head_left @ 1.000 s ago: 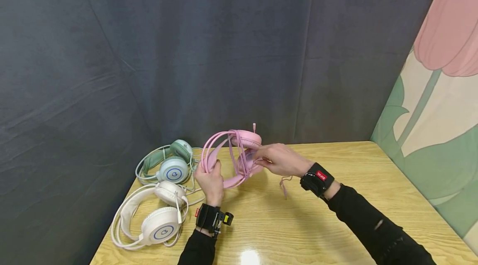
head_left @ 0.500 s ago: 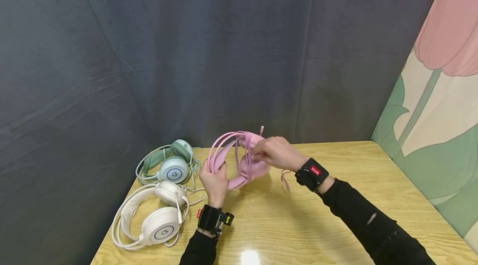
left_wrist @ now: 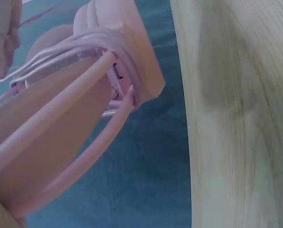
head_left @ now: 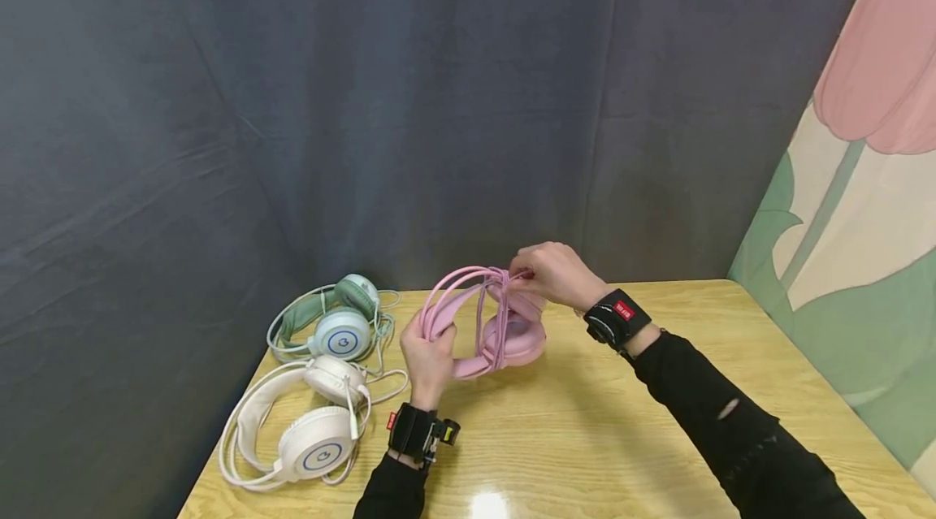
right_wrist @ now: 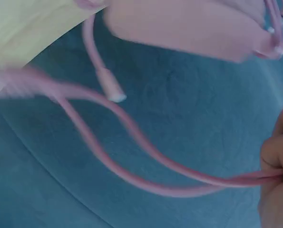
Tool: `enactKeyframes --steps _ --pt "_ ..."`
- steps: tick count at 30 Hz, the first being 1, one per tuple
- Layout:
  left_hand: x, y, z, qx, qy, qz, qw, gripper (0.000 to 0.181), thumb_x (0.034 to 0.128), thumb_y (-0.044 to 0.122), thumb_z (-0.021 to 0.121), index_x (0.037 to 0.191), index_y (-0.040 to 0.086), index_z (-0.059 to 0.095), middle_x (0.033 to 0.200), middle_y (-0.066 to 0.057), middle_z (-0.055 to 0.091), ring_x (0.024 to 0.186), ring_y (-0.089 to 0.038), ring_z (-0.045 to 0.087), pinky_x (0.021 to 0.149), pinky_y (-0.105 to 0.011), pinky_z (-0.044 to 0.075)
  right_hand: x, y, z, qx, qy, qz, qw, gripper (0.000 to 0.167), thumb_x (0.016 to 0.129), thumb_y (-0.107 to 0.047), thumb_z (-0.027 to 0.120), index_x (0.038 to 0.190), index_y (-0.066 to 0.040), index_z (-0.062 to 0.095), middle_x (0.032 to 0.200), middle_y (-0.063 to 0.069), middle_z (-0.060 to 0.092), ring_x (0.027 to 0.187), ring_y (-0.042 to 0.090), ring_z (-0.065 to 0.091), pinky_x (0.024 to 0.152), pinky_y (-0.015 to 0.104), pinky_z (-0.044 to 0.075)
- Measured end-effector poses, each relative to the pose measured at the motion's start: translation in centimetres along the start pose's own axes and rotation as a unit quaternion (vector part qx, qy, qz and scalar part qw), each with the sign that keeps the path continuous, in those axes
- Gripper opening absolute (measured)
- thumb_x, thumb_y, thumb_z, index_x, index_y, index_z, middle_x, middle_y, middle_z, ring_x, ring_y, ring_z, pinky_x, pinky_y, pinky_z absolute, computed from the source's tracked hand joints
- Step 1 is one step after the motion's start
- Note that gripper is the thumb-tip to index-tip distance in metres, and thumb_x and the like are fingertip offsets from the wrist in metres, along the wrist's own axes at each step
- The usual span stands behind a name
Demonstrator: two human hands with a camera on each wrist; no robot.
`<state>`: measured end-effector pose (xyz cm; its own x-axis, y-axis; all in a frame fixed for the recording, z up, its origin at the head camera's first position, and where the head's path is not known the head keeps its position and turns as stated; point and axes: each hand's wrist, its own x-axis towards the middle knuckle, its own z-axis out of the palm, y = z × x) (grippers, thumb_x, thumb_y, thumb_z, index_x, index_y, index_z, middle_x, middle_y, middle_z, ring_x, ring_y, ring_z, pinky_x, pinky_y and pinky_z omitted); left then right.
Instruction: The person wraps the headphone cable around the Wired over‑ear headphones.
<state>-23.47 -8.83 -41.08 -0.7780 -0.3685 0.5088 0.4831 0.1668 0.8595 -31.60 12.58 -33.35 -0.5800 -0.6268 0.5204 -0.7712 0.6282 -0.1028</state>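
Observation:
Pink headphones (head_left: 525,342) are raised above the table, tilted, with their cable (head_left: 500,330) wound across from one ear cup end to the other. My left hand (head_left: 427,361) grips the headband near its middle. Close to the upper ear cup, my right hand (head_left: 557,275) pinches the cable. Two strands of that cable (right_wrist: 172,191) run out of the right hand's fingers in the right wrist view, with the microphone boom (right_wrist: 111,87) hanging nearby. In the left wrist view, several cable turns (left_wrist: 101,37) wrap the joint beside an ear cup (left_wrist: 139,45).
White headphones (head_left: 316,444) lie at the table's left front, with mint-green headphones (head_left: 340,334) behind them. Their cables lie loosely on the wooden table (head_left: 541,454). A dark curtain (head_left: 453,113) hangs at the back, and a flower-patterned wall (head_left: 859,259) stands on the right.
The left hand has shifted slightly right with the pink headphones. My right hand has risen from the ear cups to the upper end of the headband, drawing the cable along.

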Motion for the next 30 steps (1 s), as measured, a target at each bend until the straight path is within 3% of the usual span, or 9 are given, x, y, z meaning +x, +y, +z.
enactKeyframes --steps 5,11,16,20,25,30 --pt "0.0 0.3 0.0 0.003 -0.027 0.005 0.9996 0.011 0.0677 -0.014 0.06 0.073 -0.004 0.062 0.06 0.006 0.048 0.055 -0.003 0.043 0.052 -0.022 0.038 0.7 0.7 -0.6 -0.004 0.001 -0.018 0.9998 0.014 0.078 -0.029 0.082 0.077 -0.019 0.071 0.073 -0.012 0.063 0.063 0.002 0.054 0.056 0.023 0.046" --pt "0.4 -0.1 -0.3 -0.033 -0.048 -0.014 0.9982 0.007 0.0679 -0.015 0.057 0.072 -0.009 0.059 0.058 0.008 0.045 0.052 -0.003 0.041 0.049 -0.021 0.036 0.4 2.8 -1.1 0.074 -0.058 0.004 0.9956 0.01 0.087 -0.021 0.074 0.096 -0.017 0.073 0.091 -0.008 0.068 0.081 0.006 0.06 0.072 0.028 0.052" --pt "1.0 -2.6 -0.3 -0.065 -0.077 -0.064 0.9928 0.011 0.07 -0.015 0.058 0.08 -0.011 0.061 0.056 0.009 0.048 0.044 -0.003 0.042 0.042 -0.019 0.036 -0.2 4.8 -1.4 0.102 -0.078 0.049 0.9906 0.02 0.089 -0.025 0.072 0.106 -0.015 0.073 0.1 -0.004 0.072 0.091 0.012 0.065 0.079 0.034 0.055" --pt "1.4 -4.0 -0.7 -0.119 -0.102 -0.111 0.9813 0.016 0.0719 -0.017 0.056 0.079 -0.004 0.059 0.053 0.005 0.049 0.036 -0.006 0.042 0.034 -0.02 0.035 -0.7 6.4 -1.7 0.115 -0.075 0.071 0.9881 0.021 0.093 -0.024 0.066 0.108 -0.012 0.074 0.099 -0.001 0.073 0.087 0.014 0.067 0.075 0.034 0.056" --pt "1.5 -4.4 -1.2 -0.185 -0.149 -0.126 0.9632 0.02 0.0702 -0.016 0.052 0.08 0.001 0.056 0.05 0.002 0.046 0.033 -0.008 0.038 0.031 -0.021 0.03 -0.9 7.1 -1.4 0.106 -0.097 0.082 0.9862 0.025 0.099 -0.025 0.056 0.114 -0.013 0.072 0.098 0.001 0.072 0.083 0.015 0.058 0.072 0.031 0.048" --pt "1.4 -4.5 -1.5 -0.21 -0.21 -0.131 0.946 0.024 0.0686 -0.014 0.049 0.083 0.005 0.056 0.048 0.006 0.043 0.033 -0.006 0.036 0.03 -0.021 0.025 -0.2 6.7 -0.9 0.094 -0.102 0.056 0.9887 0.022 0.102 -0.027 0.05 0.095 -0.016 0.067 0.083 -0.001 0.063 0.083 0.016 0.049 0.076 0.033 0.039"
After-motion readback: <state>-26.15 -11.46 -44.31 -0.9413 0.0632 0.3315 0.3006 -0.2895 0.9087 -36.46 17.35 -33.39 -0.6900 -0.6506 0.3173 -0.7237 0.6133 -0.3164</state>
